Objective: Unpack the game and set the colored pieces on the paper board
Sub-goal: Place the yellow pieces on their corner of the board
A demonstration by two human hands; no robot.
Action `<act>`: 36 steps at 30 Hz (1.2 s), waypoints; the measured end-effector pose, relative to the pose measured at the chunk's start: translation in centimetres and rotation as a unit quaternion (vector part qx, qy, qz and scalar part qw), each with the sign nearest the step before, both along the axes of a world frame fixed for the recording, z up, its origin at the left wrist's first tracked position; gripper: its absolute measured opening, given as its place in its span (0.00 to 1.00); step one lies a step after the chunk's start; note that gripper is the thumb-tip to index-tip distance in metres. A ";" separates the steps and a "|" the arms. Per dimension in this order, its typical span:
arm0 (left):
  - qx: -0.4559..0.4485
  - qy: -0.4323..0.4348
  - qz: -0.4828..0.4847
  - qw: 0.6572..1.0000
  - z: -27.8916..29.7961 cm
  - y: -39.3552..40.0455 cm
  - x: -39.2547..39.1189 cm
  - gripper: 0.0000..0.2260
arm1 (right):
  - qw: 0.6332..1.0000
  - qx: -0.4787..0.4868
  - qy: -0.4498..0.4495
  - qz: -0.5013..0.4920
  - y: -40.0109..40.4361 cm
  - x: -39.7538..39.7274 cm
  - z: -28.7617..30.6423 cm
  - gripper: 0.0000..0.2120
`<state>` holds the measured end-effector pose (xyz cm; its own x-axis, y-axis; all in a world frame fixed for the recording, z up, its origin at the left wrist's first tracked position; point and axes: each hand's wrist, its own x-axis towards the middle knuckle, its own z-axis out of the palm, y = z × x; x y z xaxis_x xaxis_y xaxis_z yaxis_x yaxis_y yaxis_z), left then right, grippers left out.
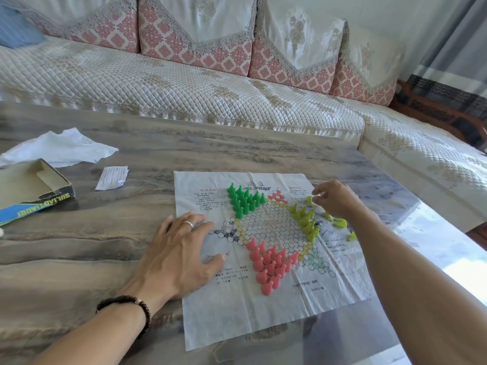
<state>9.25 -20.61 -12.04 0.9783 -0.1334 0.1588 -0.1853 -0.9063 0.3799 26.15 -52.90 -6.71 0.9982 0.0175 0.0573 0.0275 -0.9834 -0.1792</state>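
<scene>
The paper board (237,320) lies flat on the table, printed with a star of circles. Several green pieces (243,200) stand on its far-left point. Pink pieces (270,264) fill the near point, and yellow-green pieces (307,219) stand on the right point. A few more yellow-green pieces (340,222) lie loose on the paper beside my right arm. My left hand (179,251) rests flat with spread fingers on the board's left edge. My right hand (334,198) hovers over the right point, pinching one yellow-green piece (309,200).
The open game box (34,191) sits at the table's left, with crumpled white paper (58,148) behind it and a folded leaflet (112,177) to its right. A quilted sofa (184,83) runs along the table's far side.
</scene>
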 end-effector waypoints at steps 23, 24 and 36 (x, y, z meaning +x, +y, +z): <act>0.000 -0.015 -0.003 1.000 -0.1 -0.1 0.1 0.34 | 0.985 0.126 -0.110 -0.052 0.3 -1.7 1.4 0.02; 0.001 -0.015 -0.002 1.000 -0.1 -0.1 0.1 0.34 | 0.985 0.129 -0.108 -0.046 0.1 -2.1 1.6 0.02; 0.002 -0.017 0.001 1.000 0.1 -0.1 0.0 0.38 | 0.996 0.066 -0.053 0.028 -0.9 -5.2 1.9 0.06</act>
